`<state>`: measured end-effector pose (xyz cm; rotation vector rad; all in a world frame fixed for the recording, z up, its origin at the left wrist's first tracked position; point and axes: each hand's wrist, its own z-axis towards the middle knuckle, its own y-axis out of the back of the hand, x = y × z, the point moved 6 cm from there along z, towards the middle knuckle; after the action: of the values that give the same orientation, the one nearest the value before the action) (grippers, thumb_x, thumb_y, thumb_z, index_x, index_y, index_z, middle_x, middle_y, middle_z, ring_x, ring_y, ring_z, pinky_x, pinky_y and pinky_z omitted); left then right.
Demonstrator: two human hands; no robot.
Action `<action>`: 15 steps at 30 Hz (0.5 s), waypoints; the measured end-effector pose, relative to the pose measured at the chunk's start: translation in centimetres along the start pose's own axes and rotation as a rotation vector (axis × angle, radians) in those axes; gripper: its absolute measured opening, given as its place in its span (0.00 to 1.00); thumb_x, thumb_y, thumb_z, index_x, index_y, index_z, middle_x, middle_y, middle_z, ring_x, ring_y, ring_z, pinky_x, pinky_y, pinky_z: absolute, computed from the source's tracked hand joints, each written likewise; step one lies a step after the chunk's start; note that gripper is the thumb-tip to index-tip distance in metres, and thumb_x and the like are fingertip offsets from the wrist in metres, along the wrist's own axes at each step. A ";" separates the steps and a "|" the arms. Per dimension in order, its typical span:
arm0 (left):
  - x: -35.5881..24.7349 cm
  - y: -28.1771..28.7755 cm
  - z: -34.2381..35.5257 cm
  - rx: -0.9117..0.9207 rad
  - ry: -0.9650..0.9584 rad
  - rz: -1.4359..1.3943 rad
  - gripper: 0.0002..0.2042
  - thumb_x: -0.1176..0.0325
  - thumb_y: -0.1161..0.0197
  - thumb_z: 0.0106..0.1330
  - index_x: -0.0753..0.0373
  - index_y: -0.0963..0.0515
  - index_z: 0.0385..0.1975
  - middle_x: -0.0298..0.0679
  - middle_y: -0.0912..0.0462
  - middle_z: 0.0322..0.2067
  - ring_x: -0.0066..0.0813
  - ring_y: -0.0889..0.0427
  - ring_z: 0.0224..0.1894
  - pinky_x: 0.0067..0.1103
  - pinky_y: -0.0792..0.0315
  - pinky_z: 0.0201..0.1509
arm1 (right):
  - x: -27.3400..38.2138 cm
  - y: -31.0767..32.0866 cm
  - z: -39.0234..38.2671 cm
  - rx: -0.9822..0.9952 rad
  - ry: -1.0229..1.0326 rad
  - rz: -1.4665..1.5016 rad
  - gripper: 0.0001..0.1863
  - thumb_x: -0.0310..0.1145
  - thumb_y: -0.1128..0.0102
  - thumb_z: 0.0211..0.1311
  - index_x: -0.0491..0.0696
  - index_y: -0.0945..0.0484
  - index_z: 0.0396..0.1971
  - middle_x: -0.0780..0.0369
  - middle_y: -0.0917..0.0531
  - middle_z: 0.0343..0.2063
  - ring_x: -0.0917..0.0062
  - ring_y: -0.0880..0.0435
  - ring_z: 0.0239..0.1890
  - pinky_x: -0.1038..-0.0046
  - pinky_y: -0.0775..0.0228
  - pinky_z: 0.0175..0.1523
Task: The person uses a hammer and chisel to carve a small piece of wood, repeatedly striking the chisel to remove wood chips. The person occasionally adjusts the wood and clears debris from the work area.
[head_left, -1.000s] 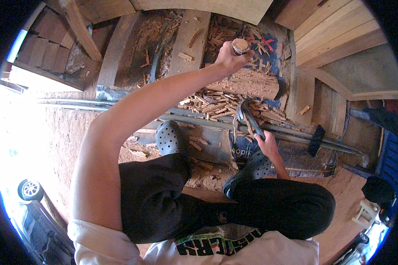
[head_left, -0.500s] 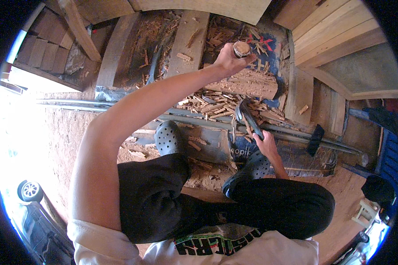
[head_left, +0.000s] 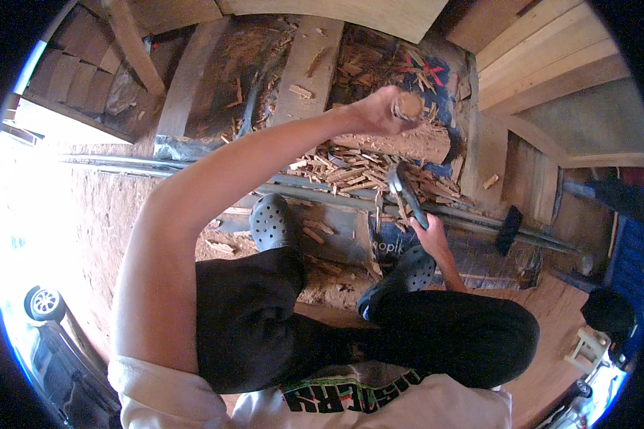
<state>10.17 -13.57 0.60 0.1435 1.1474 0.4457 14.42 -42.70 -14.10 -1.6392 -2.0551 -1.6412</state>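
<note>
My left hand is closed around an upright round piece of wood, its top end facing the camera, above a pale, chipped log. My right hand grips the dark handle of a curved metal tool, whose head rests over or near a heap of split wood chips below the log. Under the log and chips is a dark blue printed sheet. Whether the wood in my left hand touches the log, I cannot tell.
Planks with scattered chips lie behind. Long grey pipes cross before my feet in grey clogs. Stacked boards stand at upper right, wooden pieces at upper left, a dark car at lower left and a small stool at right.
My left hand and the round wood have moved down and to the right, and are now blurred. My right hand and its tool have barely moved, the tool head shifting slightly.
</note>
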 end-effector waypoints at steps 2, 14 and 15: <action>0.8 -1.0 -0.3 0.047 0.119 0.025 0.09 0.64 0.36 0.55 0.62 0.25 0.27 0.37 0.23 0.23 0.23 0.26 0.27 0.23 0.31 0.30 | -0.3 0.2 -0.2 -0.033 0.028 0.087 0.18 0.44 0.39 0.52 0.41 0.27 0.26 0.55 0.24 0.21 0.64 0.25 0.25 0.67 0.35 0.33; 0.4 -1.7 -0.3 0.061 0.178 0.093 0.12 0.63 0.33 0.47 0.64 0.24 0.26 0.46 0.21 0.20 0.36 0.20 0.25 0.28 0.28 0.28 | 4.7 7.3 -4.4 -0.225 0.071 0.788 0.08 0.33 0.51 0.59 0.44 0.33 0.28 0.67 0.36 0.11 0.84 0.37 0.07 0.80 0.46 0.10; 0.2 -1.7 -0.2 0.061 0.164 0.117 0.13 0.62 0.33 0.47 0.64 0.24 0.26 0.46 0.21 0.21 0.38 0.20 0.25 0.28 0.28 0.29 | 6.2 8.9 -4.6 -0.234 0.122 0.859 0.09 0.34 0.53 0.59 0.44 0.34 0.28 0.67 0.37 0.11 0.83 0.38 0.07 0.80 0.46 0.10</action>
<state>10.51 -15.06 -0.20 0.2310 1.3188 0.5336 15.75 -42.90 -2.41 -2.0007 -0.8754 -1.5899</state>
